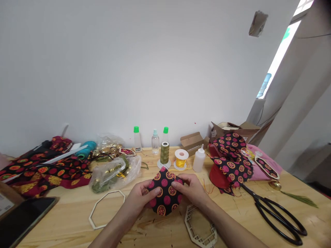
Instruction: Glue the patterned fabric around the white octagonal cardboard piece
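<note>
Between my two hands is a piece of black patterned fabric (165, 194) with pink and orange round motifs, held above the table. My left hand (144, 194) pinches its left side, thumb on the front. On the right side my right hand (190, 189) grips it the same way; the fingers behind the cloth are hidden. A plain octagonal wooden frame (92, 212) lies left of my left wrist. Under my right forearm, partly covered, rests a wooden frame with lattice corners (190, 230).
Behind my hands stand a green thread spool (164, 154), a yellow cord spool (181, 159) and a white squeeze bottle (199, 159). Black scissors (274, 213) lie at right beside heaped patterned fabric (232, 162). At left are more cloth (51, 172), plastic bags (113, 174) and a dark tablet-like slab (26, 220).
</note>
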The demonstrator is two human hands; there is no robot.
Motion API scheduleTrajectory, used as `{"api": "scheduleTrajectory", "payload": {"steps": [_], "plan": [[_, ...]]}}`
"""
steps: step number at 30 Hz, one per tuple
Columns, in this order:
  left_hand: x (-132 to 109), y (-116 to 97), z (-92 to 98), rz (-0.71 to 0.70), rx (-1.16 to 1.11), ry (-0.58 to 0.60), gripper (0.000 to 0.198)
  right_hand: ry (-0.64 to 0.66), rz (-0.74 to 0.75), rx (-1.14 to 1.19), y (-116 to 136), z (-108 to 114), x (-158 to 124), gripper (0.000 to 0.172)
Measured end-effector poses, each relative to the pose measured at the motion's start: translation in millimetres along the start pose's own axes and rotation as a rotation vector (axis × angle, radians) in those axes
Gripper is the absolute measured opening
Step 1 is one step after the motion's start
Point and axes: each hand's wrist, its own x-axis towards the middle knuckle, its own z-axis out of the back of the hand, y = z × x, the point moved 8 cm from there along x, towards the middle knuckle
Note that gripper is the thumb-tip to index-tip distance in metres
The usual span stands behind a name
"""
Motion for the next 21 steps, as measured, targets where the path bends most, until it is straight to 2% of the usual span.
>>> {"api": "scheduleTrajectory", "payload": {"steps": [7,11,15,21], "plan": [[0,3,-1.7,0.038,0.033,0.006,0.033,0.043,-0.003,0.046,-2,-6,0,0.019],[1,5,0.1,0.055,-0.017,-0.002,0.035,0.016,-0.061,0.095,-12,-4,1,0.019],[-1,5,-0.2,0.087,-0.137,0.002,0.039,-0.024,-0.116,0.242,-18,-1,2,0.021],[0,3,-0.4,0.047,-0.119,0.023,0.03,-0.038,-0.175,0.35,-20,1,3,0.026]]}}
